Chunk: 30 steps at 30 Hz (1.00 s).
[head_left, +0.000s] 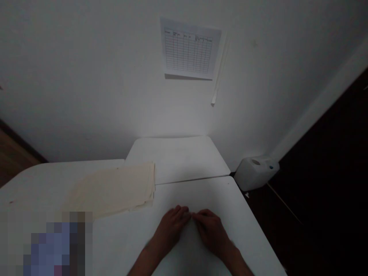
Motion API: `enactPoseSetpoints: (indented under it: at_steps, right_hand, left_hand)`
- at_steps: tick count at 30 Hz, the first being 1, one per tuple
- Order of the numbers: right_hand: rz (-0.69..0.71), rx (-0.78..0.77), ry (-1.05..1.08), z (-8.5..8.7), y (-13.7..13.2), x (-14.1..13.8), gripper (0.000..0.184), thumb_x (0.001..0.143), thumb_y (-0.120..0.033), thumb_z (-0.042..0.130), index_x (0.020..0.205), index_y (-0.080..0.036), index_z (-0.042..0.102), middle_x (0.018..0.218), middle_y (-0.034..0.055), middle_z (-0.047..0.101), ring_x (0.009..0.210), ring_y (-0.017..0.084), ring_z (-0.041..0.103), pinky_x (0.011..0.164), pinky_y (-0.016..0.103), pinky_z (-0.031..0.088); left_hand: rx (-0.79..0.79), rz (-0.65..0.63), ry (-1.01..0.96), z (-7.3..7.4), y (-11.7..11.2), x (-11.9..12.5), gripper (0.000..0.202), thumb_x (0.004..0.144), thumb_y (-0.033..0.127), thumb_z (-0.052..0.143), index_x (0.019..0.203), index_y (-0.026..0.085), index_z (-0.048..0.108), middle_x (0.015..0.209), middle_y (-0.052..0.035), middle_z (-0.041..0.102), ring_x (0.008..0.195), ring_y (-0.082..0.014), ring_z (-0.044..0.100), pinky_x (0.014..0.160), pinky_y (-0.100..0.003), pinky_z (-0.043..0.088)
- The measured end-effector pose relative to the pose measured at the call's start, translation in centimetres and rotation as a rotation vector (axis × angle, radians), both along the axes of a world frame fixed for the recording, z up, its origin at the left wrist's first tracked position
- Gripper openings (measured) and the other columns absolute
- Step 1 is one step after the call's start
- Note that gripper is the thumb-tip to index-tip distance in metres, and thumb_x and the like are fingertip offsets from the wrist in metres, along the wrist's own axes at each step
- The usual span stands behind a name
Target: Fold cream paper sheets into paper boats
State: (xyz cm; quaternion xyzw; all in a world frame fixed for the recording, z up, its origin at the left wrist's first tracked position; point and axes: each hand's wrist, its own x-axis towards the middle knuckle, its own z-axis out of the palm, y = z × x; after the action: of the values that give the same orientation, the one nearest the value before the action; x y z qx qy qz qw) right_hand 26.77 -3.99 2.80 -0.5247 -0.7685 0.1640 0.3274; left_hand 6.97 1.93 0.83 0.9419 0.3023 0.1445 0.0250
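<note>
My left hand (172, 226) and my right hand (211, 229) rest side by side on the white table (247, 226), fingertips almost meeting near the middle. The fingers of both are curled and pressed down at the table surface. The scene is dim and I cannot make out what lies under the fingertips. A stack of cream cloths (115, 189) lies on the table to the left of my left hand, apart from it.
A second white table (178, 157) stands against the wall behind. A printed sheet with a grid (188, 50) hangs on the wall. A white plastic canister (255, 170) sits on the dark floor at the right. A blurred patch covers the lower left.
</note>
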Motion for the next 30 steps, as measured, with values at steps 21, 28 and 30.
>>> enactPoseSetpoints:
  at_steps: [21, 28, 30]
  right_hand:
    - [-0.031, -0.032, -0.086, -0.5, 1.4, 0.0, 0.029, 0.091, -0.010, 0.045, 0.109, -0.022, 0.064, 0.090, 0.0035, 0.069, 0.084, 0.018, 0.058, 0.077, 0.027, 0.046]
    - [-0.073, -0.038, -0.267, 0.3, 0.9, -0.2, 0.031, 0.087, -0.010, 0.046, 0.110, -0.024, 0.063, 0.081, 0.0035, 0.065, 0.081, 0.019, 0.057, 0.071, 0.026, 0.043]
    - [-0.104, -0.028, -0.321, 0.2, 0.5, 0.1, 0.031, 0.086, -0.010, 0.048, 0.110, -0.023, 0.063, 0.077, 0.0039, 0.063, 0.080, 0.021, 0.057, 0.070, 0.027, 0.043]
  left_hand:
    - [0.018, -0.067, -0.119, -0.2, 0.2, 0.0, 0.040, 0.082, 0.000, 0.057, 0.112, 0.025, 0.063, 0.111, -0.0061, 0.064, 0.097, -0.0228, 0.056, 0.083, -0.039, 0.050]
    - [-0.004, -0.058, -0.113, -0.3, 0.2, 0.0, 0.041, 0.081, -0.001, 0.057, 0.112, 0.026, 0.064, 0.114, -0.0047, 0.065, 0.101, -0.0232, 0.055, 0.086, -0.040, 0.049]
    - [0.003, -0.050, -0.104, -0.5, 0.2, 0.0, 0.040, 0.081, 0.001, 0.059, 0.111, 0.027, 0.065, 0.114, -0.0046, 0.065, 0.102, -0.0236, 0.055, 0.085, -0.040, 0.049]
